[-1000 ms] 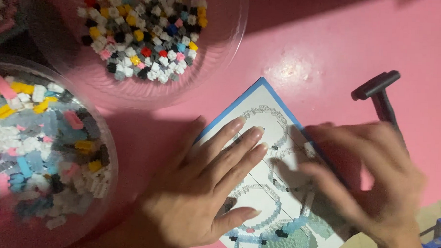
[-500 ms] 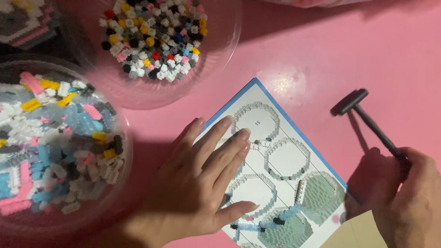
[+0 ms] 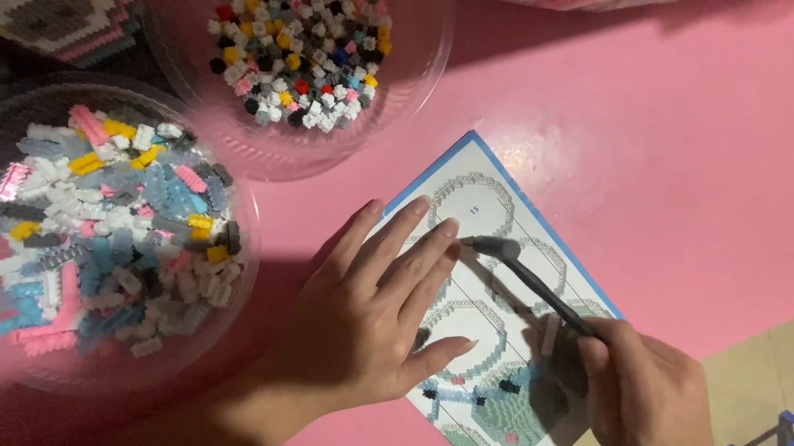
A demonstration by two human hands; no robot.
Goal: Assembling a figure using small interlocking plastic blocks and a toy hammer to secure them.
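A: What sits on the pink table [image 3: 682, 127]?
B: Two clear bowls [image 3: 241, 152] of small bricks, then an instruction sheet [image 3: 507, 341].
A: Left hand [image 3: 372, 319]?
B: Flat on the sheet, fingers spread, holding nothing.
A: Right hand [image 3: 650, 403]?
B: Closed around a small hammer [image 3: 527, 280]; its head rests on the sheet beside the left fingertips.

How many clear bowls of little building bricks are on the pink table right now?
2. One bowl sits at the top, left of centre, holding small mixed-colour bricks. The other bowl is at the left edge, beside the left hand, holding longer pastel pieces.
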